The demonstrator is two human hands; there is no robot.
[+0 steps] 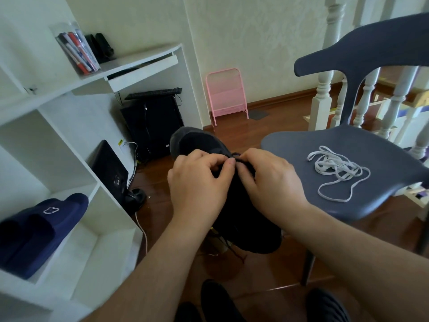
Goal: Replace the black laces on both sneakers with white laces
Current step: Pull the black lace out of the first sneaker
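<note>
Both hands, left and right, pinch the black lace between fingertips atop the sneaker (held mid-air). White laces lie on the chair, right of the fingers.

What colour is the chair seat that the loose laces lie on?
Slate blue-grey; the chair seat with white laces shows best in the head view.

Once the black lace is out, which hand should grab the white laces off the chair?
Right, probably. The white laces lie on the chair seat just beyond the right hand. The left hand would have to cross the sneaker. Both now pinch the black lace.
</note>
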